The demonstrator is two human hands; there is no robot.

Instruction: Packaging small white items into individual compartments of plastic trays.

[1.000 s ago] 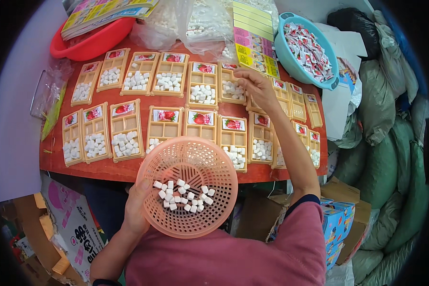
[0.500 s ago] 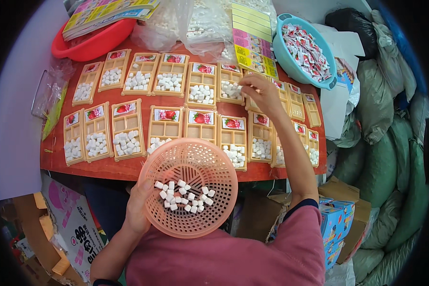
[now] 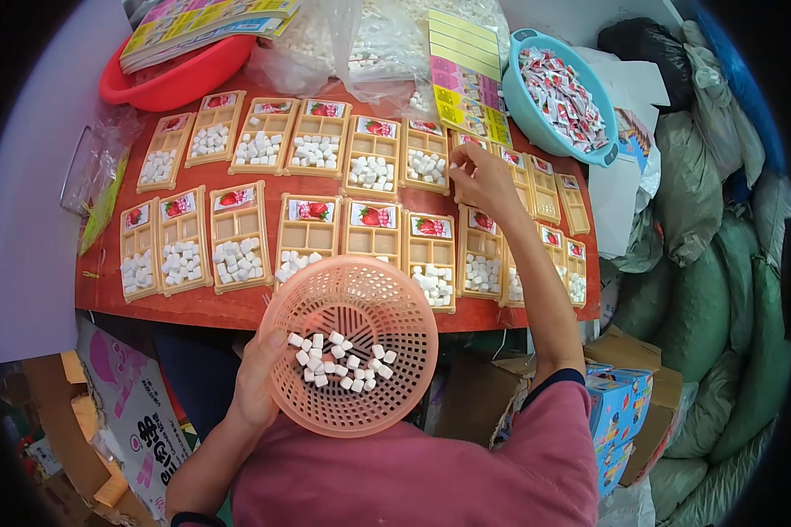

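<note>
My left hand (image 3: pixel 257 386) grips the rim of a round, peach-coloured plastic basket (image 3: pixel 387 307) with a perforated wall. Small white marshmallows (image 3: pixel 321 360) lie scattered on its bottom. Over the far row of trays, my right hand (image 3: pixel 483 180) has its fingers bent together, and what they hold, if anything, is too small to make out. Its fingertips are by the right edge of a tan compartment tray (image 3: pixel 404 140) filled with marshmallows. The hand partly covers the neighbouring tray (image 3: pixel 454 139). Each of several trays holds a strawberry-print sachet (image 3: pixel 308 211) in its top section.
Two rows of trays stand on the red table (image 3: pixel 176 312). A red basin (image 3: pixel 176 79) with printed sheets (image 3: pixel 193 35) is at the far left. Clear bags of marshmallows (image 3: pixel 387 53) lie behind. A blue basin (image 3: pixel 608 105) of sachets stands at right, beside stacked sacks (image 3: pixel 694 184).
My right hand has shifted slightly right and toward me, from over the filled tray to its right edge. The left hand and basket have barely moved.
</note>
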